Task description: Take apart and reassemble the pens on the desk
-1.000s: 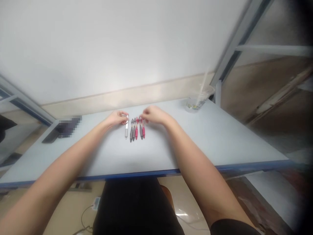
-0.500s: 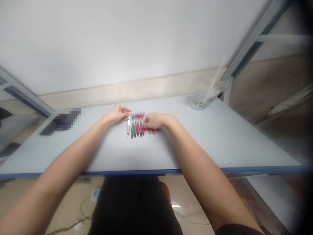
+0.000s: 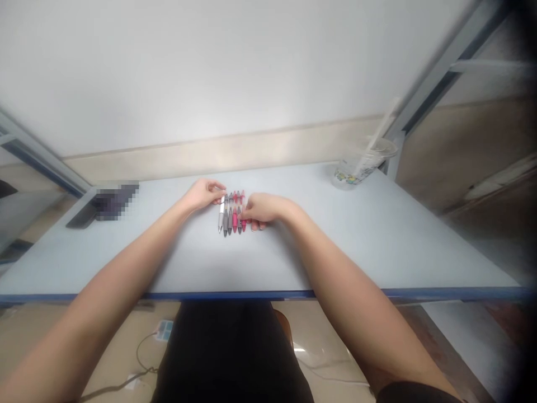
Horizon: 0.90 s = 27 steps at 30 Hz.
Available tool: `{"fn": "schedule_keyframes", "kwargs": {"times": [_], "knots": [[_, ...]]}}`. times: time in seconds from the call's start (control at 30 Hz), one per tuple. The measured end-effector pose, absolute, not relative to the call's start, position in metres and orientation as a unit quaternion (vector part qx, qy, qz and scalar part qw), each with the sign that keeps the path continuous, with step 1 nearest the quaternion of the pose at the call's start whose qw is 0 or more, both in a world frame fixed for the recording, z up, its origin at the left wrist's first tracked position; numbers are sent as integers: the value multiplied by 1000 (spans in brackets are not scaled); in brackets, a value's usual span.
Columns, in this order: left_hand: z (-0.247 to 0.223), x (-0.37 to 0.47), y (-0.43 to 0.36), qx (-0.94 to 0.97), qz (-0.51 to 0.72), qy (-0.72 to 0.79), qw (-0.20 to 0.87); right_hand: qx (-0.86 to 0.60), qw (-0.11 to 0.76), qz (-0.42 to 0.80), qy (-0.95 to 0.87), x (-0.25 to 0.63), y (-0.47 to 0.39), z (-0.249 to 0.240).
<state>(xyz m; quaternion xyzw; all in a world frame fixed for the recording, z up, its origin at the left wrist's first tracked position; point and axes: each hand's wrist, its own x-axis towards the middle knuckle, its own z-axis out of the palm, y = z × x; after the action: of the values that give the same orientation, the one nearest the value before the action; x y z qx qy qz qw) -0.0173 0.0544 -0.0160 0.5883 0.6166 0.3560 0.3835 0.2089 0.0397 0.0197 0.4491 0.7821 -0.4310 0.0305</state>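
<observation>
Several click pens lie side by side in a tight row on the table, tips toward me. At the left end is a white pen (image 3: pixel 221 211) with a grey grip. Grey pens (image 3: pixel 227 223) and red pens (image 3: pixel 234 221) make up the rest of the row. My left hand (image 3: pixel 204 193) has its fingers closed at the top of the white pen. At the right end my right hand (image 3: pixel 264 208) is bent inward, its thumb and finger closed against the last grey and red pens; part of these pens is hidden under the fingers.
A clear plastic cup (image 3: pixel 350 174) with a straw stands at the back right of the pale table (image 3: pixel 377 240). A dark flat object (image 3: pixel 84 215), partly pixelated, lies at the back left. A white wall (image 3: pixel 251 84) rises behind, and the blue table edge (image 3: pixel 235 295) is before me.
The row of pens appears very slightly further left in view, with both hands still at its ends. The camera view has shifted a little. The hold looks the same.
</observation>
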Motion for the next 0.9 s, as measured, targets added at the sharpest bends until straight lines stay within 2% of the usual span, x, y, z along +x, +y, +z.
{"fn": "schedule_keyframes", "kwargs": {"times": [0.53,0.77,0.9], "knots": [[-19,-17,58,671,235,623,325,466,16,-401,789,202,38,18],[-21,-18,55,673,241,617,329,469,6,-409,783,202,37,16],[-24,-14,52,694,244,616,281,475,3,-399,784,201,38,14]]}}
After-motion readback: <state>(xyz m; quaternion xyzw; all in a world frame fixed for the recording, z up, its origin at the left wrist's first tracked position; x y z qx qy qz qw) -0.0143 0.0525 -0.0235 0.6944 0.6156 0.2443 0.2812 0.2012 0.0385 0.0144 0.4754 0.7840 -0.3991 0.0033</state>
